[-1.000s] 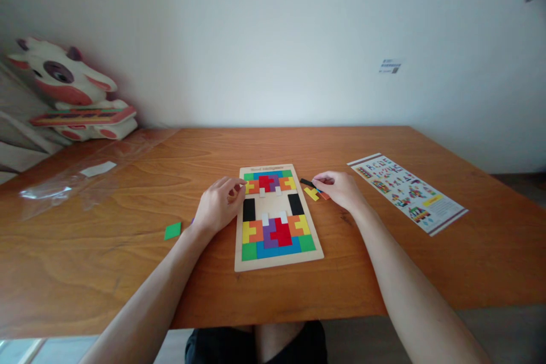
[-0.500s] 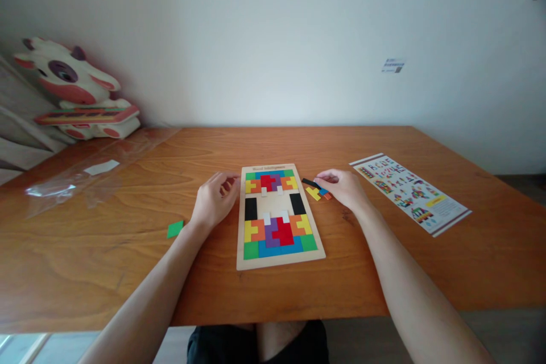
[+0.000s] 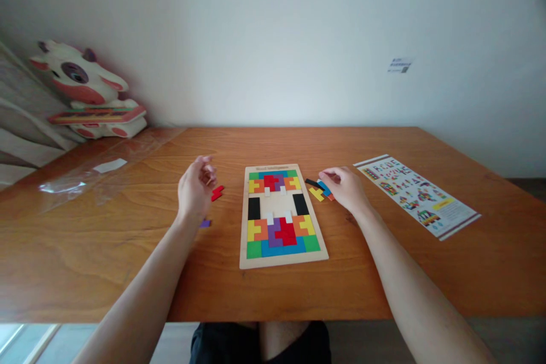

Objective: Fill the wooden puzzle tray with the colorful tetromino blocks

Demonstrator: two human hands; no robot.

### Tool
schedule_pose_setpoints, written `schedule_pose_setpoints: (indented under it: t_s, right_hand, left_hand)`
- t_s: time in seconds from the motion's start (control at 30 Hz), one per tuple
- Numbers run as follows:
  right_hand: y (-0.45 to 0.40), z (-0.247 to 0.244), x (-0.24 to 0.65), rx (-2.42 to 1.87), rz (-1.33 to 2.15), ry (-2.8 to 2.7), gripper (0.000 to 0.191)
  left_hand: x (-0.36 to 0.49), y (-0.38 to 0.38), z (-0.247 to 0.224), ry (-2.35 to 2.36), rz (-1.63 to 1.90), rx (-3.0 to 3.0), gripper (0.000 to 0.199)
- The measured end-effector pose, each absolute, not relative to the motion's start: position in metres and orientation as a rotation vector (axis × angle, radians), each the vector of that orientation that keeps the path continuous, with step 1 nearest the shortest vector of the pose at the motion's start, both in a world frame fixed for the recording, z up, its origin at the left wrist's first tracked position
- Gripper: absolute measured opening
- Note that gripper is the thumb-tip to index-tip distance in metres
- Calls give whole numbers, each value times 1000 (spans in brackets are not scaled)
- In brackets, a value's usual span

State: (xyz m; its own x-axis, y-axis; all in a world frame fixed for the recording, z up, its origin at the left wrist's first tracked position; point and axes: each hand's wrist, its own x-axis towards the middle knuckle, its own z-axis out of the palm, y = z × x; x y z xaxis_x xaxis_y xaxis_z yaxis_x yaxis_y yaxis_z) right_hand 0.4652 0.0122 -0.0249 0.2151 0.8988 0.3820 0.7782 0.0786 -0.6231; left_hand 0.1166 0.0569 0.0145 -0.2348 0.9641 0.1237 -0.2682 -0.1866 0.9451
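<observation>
Puzzle board on the table, both ends filled, middle mostly bare! Left of it, loose red pieces beside the half-curled left hand, hold unclear; right of it, the right hand bunches by a blue piece, grip hidden.

No words are showing clearly enough to read. Blurry letters are running along the far edge of the puzzle board. Right of the board, tiny print is sitting on the picture sheet and, farther back, on the wall sticker.
</observation>
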Motion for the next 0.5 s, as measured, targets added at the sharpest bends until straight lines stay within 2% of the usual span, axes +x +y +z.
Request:
schedule_pose_setpoints:
  t_s: [0.13,0.27,0.5]
  right_hand:
    - [13,-24,465,-1715,136,-1511,32]
    - [14,-24,466,-1713,116,-1434,36]
    - [16,-26,468,-1720,137,-1312,39]
  left_hand:
    - [91,60,29,863,1663,726,28]
    - [79,60,29,809,1661,719,25]
    - [96,64,18,927,1568,748,25]
